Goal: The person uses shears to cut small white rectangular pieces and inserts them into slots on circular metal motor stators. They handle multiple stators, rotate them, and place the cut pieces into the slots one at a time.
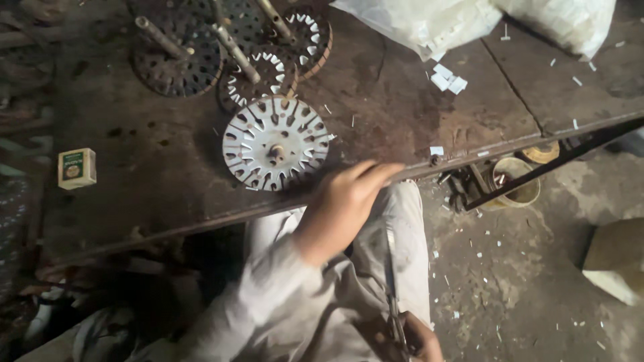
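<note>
My left hand [342,204], in a light sleeve, reaches over my lap to the front edge of the dark workbench [168,167]. Its fingers lie stretched out on the edge and nothing shows in them. Just beyond it lies a round slotted metal disc [275,142] with white paper strips in its slots and a short shaft in the middle. My right hand [412,340] is low at the bottom, closed around the handles of long scissors [391,268] whose blades point up along my light trouser leg.
Three darker slotted discs with long shafts [178,57] [258,79] [305,33] lie at the back. White bags of paper pieces [429,23] and loose white strips [448,77] sit at back right. A small green-and-cream box [76,167] is left. A round tin [515,182] stands under the bench; a pale block [617,261] is right.
</note>
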